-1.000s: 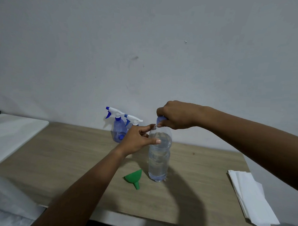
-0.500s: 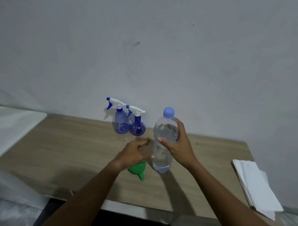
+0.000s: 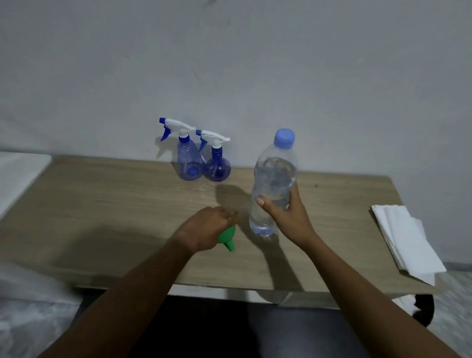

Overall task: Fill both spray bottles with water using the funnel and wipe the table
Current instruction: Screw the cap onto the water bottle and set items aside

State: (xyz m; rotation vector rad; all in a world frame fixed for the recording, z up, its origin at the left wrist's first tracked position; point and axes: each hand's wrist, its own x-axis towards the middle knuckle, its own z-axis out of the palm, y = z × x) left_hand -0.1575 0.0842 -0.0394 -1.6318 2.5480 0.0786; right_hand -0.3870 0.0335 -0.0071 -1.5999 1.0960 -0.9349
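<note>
The person's right grip point(image 3: 284, 216) (a bare hand) was wrapped round the middle of a clear water bottle point(image 3: 274, 175), which stood upright on the wooden table point(image 3: 107, 200) with its blue cap on. The left grip point(image 3: 208, 229) had its fingers curled over the wide end of the green funnel point(image 3: 228, 239), which lay on its side just left of the bottle; I could not tell whether it held the funnel. A blue spray bottle point(image 3: 187, 160) and a second spray bottle point(image 3: 216, 165) stood close together by the wall at the table's far edge, and folded white paper towels point(image 3: 408, 240) lay at its right end.
</note>
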